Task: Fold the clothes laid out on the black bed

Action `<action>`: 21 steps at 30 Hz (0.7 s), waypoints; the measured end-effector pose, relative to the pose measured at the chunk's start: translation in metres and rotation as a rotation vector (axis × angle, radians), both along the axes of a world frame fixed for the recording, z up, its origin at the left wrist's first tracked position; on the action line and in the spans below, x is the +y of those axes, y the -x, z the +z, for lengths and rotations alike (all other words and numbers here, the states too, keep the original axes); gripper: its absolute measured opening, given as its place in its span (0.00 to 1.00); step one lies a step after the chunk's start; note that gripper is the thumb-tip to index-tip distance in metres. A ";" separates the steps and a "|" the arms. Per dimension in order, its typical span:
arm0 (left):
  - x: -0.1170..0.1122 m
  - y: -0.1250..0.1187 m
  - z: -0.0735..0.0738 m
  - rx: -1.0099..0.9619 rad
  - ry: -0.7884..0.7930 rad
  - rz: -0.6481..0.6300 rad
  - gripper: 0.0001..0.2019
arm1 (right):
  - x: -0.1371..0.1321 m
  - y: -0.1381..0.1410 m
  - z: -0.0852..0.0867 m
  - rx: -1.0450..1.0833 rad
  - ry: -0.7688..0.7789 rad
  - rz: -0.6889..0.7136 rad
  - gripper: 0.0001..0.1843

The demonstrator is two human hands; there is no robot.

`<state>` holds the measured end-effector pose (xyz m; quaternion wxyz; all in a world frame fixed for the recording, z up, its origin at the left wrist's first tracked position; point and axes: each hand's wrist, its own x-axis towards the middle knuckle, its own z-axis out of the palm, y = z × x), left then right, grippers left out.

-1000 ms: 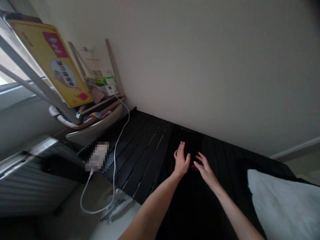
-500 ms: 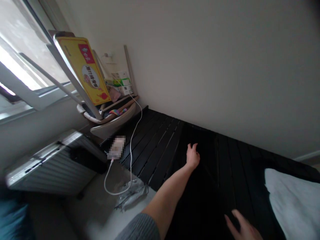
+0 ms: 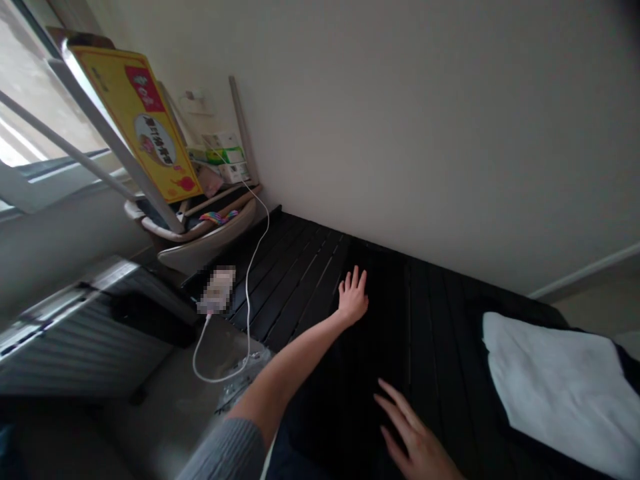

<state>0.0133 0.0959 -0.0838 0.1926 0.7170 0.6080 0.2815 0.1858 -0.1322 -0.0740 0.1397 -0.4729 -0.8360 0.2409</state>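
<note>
My left hand (image 3: pixel 353 297) lies with its fingers spread on black cloth (image 3: pixel 383 300), whose outline blends into the black slatted platform (image 3: pixel 295 267). Nearer to me, my right hand (image 3: pixel 417 440) is open above the near part of the same dark cloth, fingers apart; whether it touches is hard to tell. Neither hand grips anything. To the right, a folded white cloth (image 3: pixel 555 380) with dark fabric around its edges rests on the slats.
A phone (image 3: pixel 219 288), blurred out, charges on a white cable (image 3: pixel 249 293) at the platform's left edge. Beyond it stand a silver ridged suitcase (image 3: pixel 95 333) and a chair (image 3: pixel 210 237) loaded with a yellow folding table (image 3: pixel 145 127). A clear plastic bag (image 3: pixel 245 377) lies below.
My view has shifted right. My left hand's fingers have gone from partly curled to spread flat. The right hand has moved in and forward over the dark cloth.
</note>
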 end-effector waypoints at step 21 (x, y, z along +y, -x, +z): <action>-0.178 0.134 0.017 0.298 0.030 -0.874 0.38 | 0.002 -0.016 -0.030 -0.284 -0.510 0.148 0.41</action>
